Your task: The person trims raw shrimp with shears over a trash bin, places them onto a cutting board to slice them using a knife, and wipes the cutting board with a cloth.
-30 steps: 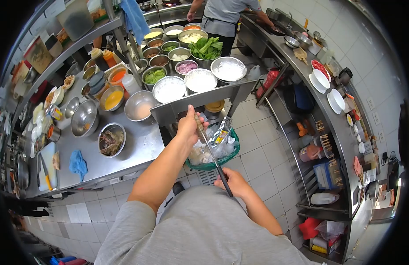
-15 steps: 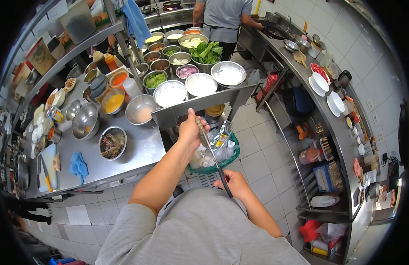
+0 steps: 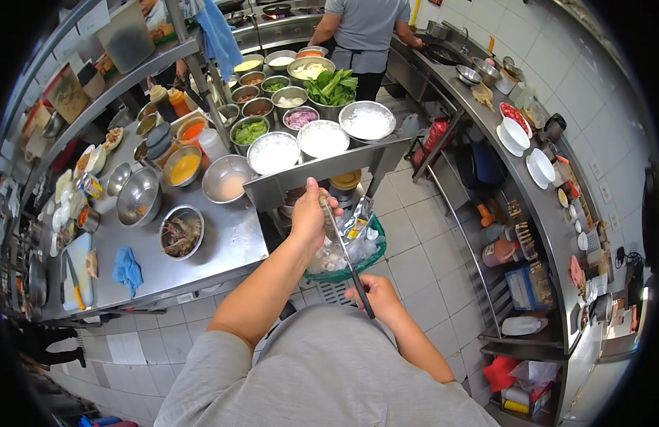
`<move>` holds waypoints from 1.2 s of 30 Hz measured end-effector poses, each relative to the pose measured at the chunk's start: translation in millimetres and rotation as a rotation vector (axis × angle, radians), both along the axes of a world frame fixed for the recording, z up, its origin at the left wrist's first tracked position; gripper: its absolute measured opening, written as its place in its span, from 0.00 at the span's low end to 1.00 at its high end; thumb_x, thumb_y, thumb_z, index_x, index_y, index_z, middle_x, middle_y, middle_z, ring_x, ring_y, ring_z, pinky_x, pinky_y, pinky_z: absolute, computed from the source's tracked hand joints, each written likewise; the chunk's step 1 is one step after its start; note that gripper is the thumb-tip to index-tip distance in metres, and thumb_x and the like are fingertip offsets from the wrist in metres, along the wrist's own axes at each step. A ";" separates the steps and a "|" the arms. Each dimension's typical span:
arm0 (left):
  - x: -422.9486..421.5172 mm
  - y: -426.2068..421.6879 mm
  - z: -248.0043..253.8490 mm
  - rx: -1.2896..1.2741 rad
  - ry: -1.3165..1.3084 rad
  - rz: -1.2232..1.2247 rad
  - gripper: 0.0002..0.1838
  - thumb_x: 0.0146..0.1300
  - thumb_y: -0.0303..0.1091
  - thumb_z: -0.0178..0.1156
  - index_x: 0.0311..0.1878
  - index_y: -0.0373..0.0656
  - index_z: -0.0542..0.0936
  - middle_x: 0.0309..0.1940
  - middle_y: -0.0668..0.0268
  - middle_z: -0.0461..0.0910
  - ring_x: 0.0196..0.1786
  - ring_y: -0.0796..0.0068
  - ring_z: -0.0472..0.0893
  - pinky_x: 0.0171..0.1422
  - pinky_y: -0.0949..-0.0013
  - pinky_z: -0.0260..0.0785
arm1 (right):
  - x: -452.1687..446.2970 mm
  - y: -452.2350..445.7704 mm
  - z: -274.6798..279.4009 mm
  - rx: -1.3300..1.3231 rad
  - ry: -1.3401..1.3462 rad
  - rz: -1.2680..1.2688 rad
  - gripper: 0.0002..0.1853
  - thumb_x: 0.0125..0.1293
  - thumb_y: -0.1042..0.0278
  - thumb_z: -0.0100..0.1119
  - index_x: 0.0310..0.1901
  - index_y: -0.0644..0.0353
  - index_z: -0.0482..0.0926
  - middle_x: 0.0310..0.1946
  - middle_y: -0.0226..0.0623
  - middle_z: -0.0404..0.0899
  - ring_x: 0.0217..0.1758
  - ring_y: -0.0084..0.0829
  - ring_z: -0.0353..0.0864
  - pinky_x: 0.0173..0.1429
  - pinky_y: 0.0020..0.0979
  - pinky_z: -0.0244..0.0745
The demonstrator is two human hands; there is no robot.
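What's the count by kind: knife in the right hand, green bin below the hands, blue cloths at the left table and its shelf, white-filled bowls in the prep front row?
Knife in the right hand: 1
Green bin: 1
Blue cloths: 2
White-filled bowls: 3
Total: 7

"Knife (image 3: pixel 342 249), quick?"
"Black handle (image 3: pixel 356 278), greyish blade (image 3: pixel 338 238)."
"Bin (image 3: pixel 377 252)?"
"Green."
"Cloth on the surface (image 3: pixel 233 235)?"
"Plain blue (image 3: pixel 128 271) cloth. Surface silvery grey."
"Leaves (image 3: pixel 333 87)?"
"Bright green."
"Floor tiles (image 3: pixel 406 249)?"
"Pale grey, darker grid lines."
"Wearer's shirt (image 3: pixel 329 370)?"
"Plain grey."
"Cutting board (image 3: pixel 81 249)?"
"Whitish."
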State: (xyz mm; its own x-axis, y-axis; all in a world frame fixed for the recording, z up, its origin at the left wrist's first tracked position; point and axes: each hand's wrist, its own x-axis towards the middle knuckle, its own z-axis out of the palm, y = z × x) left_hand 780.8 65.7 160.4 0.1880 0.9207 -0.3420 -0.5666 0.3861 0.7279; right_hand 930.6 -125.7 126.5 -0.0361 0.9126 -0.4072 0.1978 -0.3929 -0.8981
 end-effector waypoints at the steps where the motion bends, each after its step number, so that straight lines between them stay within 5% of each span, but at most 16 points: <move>1: 0.2 -0.4 3.0 0.025 0.008 0.013 0.25 0.84 0.61 0.48 0.41 0.47 0.72 0.25 0.67 0.76 0.28 0.69 0.79 0.35 0.65 0.75 | -0.2 -1.7 -0.3 0.002 0.001 -0.001 0.19 0.65 0.52 0.80 0.36 0.62 0.87 0.26 0.25 0.82 0.29 0.19 0.74 0.35 0.28 0.70; 3: 1.5 -0.3 2.2 0.049 0.014 0.024 0.26 0.84 0.62 0.46 0.42 0.47 0.72 0.25 0.67 0.76 0.28 0.69 0.80 0.35 0.65 0.75 | 0.4 -5.4 -1.2 0.044 0.181 0.003 0.20 0.65 0.51 0.79 0.34 0.61 0.86 0.25 0.25 0.81 0.30 0.19 0.77 0.37 0.29 0.74; 12: -0.1 -3.4 1.8 0.236 0.096 -0.074 0.27 0.84 0.63 0.43 0.42 0.48 0.71 0.25 0.68 0.76 0.28 0.70 0.81 0.37 0.66 0.75 | -0.3 7.0 -2.7 -0.038 0.107 -0.029 0.19 0.65 0.51 0.80 0.33 0.59 0.84 0.23 0.23 0.78 0.23 0.17 0.74 0.29 0.25 0.70; 36: -6.4 5.4 1.9 0.478 0.081 -0.032 0.24 0.87 0.57 0.39 0.46 0.46 0.71 0.29 0.66 0.76 0.30 0.74 0.79 0.40 0.68 0.77 | -14.8 5.9 7.2 0.130 0.075 0.061 0.22 0.73 0.46 0.72 0.37 0.59 0.81 0.23 0.23 0.76 0.24 0.18 0.72 0.30 0.27 0.72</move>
